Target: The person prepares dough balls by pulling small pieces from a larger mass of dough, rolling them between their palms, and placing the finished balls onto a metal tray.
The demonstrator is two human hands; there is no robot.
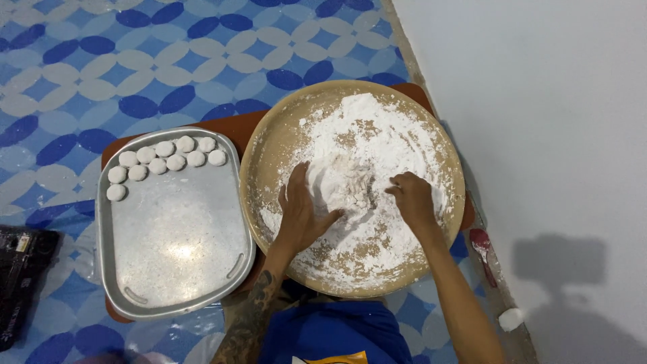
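Note:
A large round tan tray (pixel 269 135) holds a heap of white flour (pixel 367 135). My left hand (pixel 300 209) lies flat with fingers spread in the flour near the tray's middle. My right hand (pixel 412 197) rests in the flour just to the right, fingers curled down into the powder; what they hold, if anything, is hidden. To the left, a metal tray (pixel 178 236) carries several small round white dough balls (pixel 165 158) along its far left corner.
Both trays sit on a reddish-brown board (pixel 232 125) over a blue and white patterned mat (pixel 101 61). A white wall (pixel 539 101) runs along the right. A red spoon (pixel 482 244) and a white lump (pixel 511 318) lie by the wall. A black object (pixel 20 269) lies at far left.

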